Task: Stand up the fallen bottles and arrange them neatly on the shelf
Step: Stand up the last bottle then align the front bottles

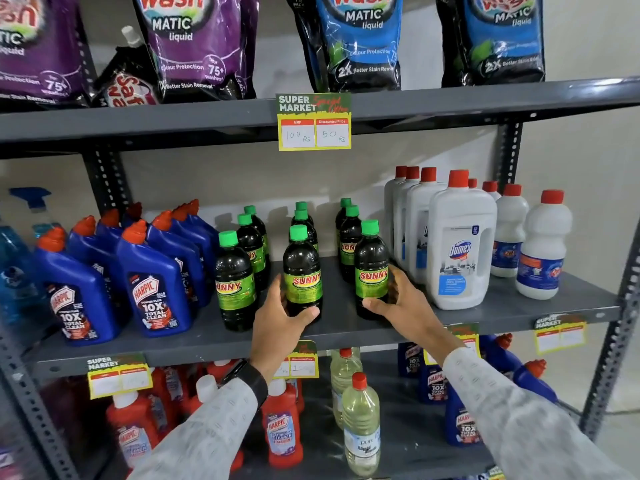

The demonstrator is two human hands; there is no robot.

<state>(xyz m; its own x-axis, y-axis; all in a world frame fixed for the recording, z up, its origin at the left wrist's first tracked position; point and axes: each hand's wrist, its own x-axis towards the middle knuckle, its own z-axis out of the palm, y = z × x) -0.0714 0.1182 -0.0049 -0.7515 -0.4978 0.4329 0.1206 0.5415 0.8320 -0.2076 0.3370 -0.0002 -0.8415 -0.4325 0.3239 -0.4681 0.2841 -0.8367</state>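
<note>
Several dark Sunny bottles with green caps stand upright in three rows on the grey middle shelf (346,332). My left hand (277,318) grips the front bottle of the middle row (302,271) low on its body. My right hand (398,303) wraps the lower part of the front bottle of the right row (372,268). Both bottles stand on the shelf near its front edge. The front bottle of the left row (235,282) stands free beside my left hand. More Sunny bottles (349,242) line up behind.
Blue Harpic bottles (152,275) crowd the shelf to the left, white Domex jugs (459,244) and white red-capped bottles (543,244) to the right. Detergent pouches (194,46) fill the upper shelf, with a price tag (314,122) below them. Red Harpic bottles (280,427) and clear bottles (360,427) stand below.
</note>
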